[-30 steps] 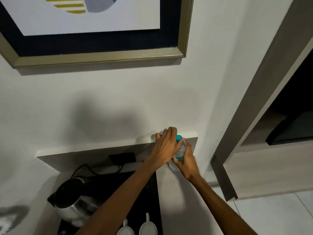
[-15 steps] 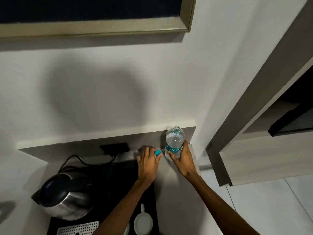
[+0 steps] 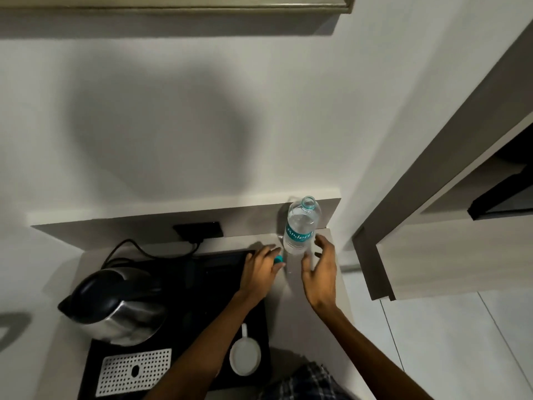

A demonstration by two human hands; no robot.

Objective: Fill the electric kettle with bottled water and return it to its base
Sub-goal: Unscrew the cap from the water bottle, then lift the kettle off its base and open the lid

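**Q:** Where is the water bottle, and is either hand holding it?

**A:** The clear water bottle (image 3: 300, 226) stands upright and uncapped at the back right corner of the counter (image 3: 291, 290), against the low back panel. Neither hand holds it. The right hand (image 3: 321, 271) is just beside it, in front and to the right, fingers spread and loose, gripping nothing.

**Q:** And the left hand?

**A:** The left hand (image 3: 259, 269) rests palm down just left of the bottle's base, fingers curled around the small teal cap (image 3: 278, 259), which peeks out at its fingertips.

**Q:** Where is the kettle?

**A:** The electric kettle (image 3: 115, 306), steel with a black lid and handle, sits at the left end of a black tray (image 3: 259, 319), well apart from both hands and the bottle. A black cord (image 3: 135, 249) runs behind it to a wall socket (image 3: 199, 230). Nearer the viewer on the tray are a white perforated panel (image 3: 134, 370) and a white cup (image 3: 245, 356).
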